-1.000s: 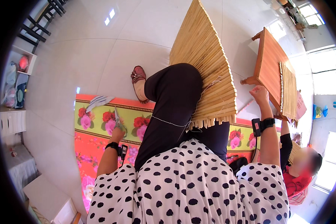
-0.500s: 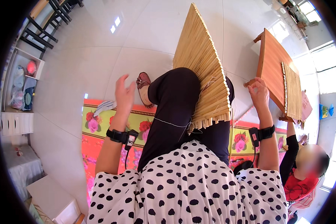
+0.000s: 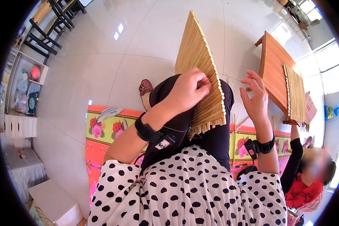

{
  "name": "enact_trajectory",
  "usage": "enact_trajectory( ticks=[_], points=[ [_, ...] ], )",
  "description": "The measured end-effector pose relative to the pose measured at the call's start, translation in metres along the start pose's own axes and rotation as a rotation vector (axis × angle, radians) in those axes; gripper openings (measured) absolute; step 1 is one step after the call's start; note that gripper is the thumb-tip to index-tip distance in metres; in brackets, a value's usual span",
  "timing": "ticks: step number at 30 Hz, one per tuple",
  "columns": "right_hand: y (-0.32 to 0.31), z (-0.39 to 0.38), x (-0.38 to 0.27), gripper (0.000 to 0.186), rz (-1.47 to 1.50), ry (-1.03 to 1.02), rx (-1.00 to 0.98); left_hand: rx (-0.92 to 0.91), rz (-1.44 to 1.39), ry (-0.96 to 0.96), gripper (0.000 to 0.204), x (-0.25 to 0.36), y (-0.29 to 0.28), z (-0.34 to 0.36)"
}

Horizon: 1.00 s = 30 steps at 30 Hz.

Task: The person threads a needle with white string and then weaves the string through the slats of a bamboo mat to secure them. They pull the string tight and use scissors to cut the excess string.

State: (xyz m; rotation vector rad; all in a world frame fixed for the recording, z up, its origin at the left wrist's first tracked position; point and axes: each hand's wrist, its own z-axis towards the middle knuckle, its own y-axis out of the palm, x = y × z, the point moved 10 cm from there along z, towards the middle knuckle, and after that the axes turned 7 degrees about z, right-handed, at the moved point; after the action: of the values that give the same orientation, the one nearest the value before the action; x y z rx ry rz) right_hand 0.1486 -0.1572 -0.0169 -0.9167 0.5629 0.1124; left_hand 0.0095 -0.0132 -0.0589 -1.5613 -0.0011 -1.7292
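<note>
A mat of yellow reed stalks [image 3: 202, 56] stands on edge between my knees, its cut ends forming a pale row along the right side. Loose thin thread [image 3: 179, 130] lies across my dark trousers by the mat's near end. My left hand [image 3: 188, 90] is against the mat's left face with its fingers curled and the thumb drawn in toward them; whatever it pinches is too small to make out. To the right of the mat, my right hand [image 3: 256, 92] is raised in the air, fingers bent and apart, and nothing shows in it.
A low wooden table [image 3: 277, 60] at the right carries another reed mat [image 3: 295, 92]. A person in red [image 3: 303, 190] sits at the lower right. Beneath me is a flowered cloth [image 3: 98, 147] with a grey striped cloth [image 3: 110, 113]. White shelves [image 3: 22, 126] line the left.
My left hand has moved right, from the air onto the mat, and its fingers have curled. My right hand has shifted slightly left and its fingers have spread. The mat's far end sits slightly lower in view.
</note>
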Motion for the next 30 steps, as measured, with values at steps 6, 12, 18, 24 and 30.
enact_trajectory(
  ticks=[6,12,18,24,30],
  points=[
    [-0.017,-0.003,-0.019,0.016,0.054,-0.032,0.073,-0.316,-0.552,-0.244,0.014,-0.014,0.007,-0.022],
    [-0.036,-0.008,-0.062,0.015,0.154,-0.181,0.109,-0.331,-0.707,-0.264,0.013,0.018,-0.039,-0.058],
    [-0.043,-0.013,-0.104,0.022,0.198,-0.374,0.124,-0.284,-0.847,-0.135,0.012,0.035,-0.088,-0.079],
    [-0.043,-0.027,-0.133,0.026,0.202,-0.551,0.106,-0.004,-0.505,-0.24,0.009,0.014,-0.132,-0.082],
    [-0.053,-0.039,-0.135,0.028,0.151,-0.54,0.122,0.521,0.824,0.008,0.015,0.016,-0.152,-0.089]
  ],
)
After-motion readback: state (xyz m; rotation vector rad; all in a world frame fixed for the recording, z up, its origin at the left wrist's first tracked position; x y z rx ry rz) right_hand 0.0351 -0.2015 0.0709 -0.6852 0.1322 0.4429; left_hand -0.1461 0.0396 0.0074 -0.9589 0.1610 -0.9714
